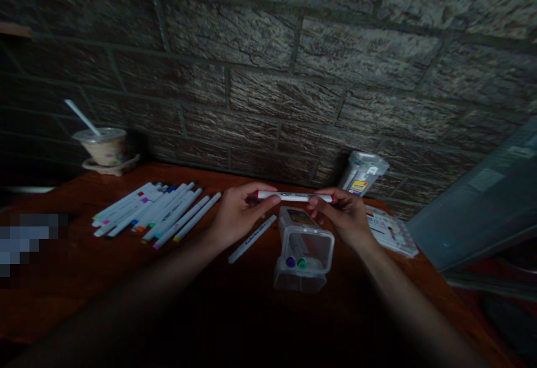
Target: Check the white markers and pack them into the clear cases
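A white marker [289, 196] with red ends is held level between my two hands. My left hand [238, 211] pinches its left end, and my right hand [342, 211] grips the right end. Just below lies a clear plastic case [285, 234] on its side, its lid open toward me. Two markers rest inside it, one with a purple end [291, 262] and one with a green end [301, 264]. Left of the case, a single white marker [252, 239] lies slanted on the table. A pile of white markers [168, 211] with coloured ends spreads farther left.
The wooden table [104, 278] meets a stone-block wall [260, 105]. At the back left, a lidded cup [104, 145] with a straw sits in a holder. Another clear container [364, 173] stands at the back right, near a printed booklet or pack [390, 231].
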`<state>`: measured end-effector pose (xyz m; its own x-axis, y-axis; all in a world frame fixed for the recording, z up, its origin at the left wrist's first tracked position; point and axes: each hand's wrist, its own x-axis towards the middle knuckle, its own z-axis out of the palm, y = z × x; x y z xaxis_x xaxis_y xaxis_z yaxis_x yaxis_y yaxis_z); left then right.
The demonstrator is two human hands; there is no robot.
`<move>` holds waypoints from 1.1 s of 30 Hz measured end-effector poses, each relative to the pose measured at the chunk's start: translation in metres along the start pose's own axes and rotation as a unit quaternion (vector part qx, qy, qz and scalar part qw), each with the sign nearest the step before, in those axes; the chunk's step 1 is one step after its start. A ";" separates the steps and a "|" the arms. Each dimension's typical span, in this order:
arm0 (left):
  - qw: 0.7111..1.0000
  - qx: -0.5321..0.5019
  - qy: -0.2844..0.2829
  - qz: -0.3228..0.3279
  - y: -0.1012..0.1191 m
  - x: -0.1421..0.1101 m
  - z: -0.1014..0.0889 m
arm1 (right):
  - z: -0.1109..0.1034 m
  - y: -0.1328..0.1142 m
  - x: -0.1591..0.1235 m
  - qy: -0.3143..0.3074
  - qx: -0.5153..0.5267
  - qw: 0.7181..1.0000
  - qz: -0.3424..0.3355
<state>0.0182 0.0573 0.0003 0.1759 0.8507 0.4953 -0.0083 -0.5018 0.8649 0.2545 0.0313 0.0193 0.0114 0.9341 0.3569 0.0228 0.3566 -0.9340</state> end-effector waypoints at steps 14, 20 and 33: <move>0.999 -0.048 -0.003 -0.021 0.006 0.004 -0.001 | -0.001 -0.001 0.001 0.001 0.055 0.998 0.028; 0.995 -0.098 0.010 -0.034 0.006 0.006 -0.001 | -0.003 0.001 0.000 0.001 0.054 0.998 0.033; 0.979 -0.191 0.007 -0.063 0.004 0.006 -0.003 | -0.001 -0.008 0.000 0.001 0.127 0.990 0.063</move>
<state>0.0158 0.0608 0.0075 0.1863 0.9054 0.3816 -0.3564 -0.2997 0.8850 0.2558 0.0286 0.0272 -0.0006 0.9714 0.2376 -0.2301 0.2311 -0.9453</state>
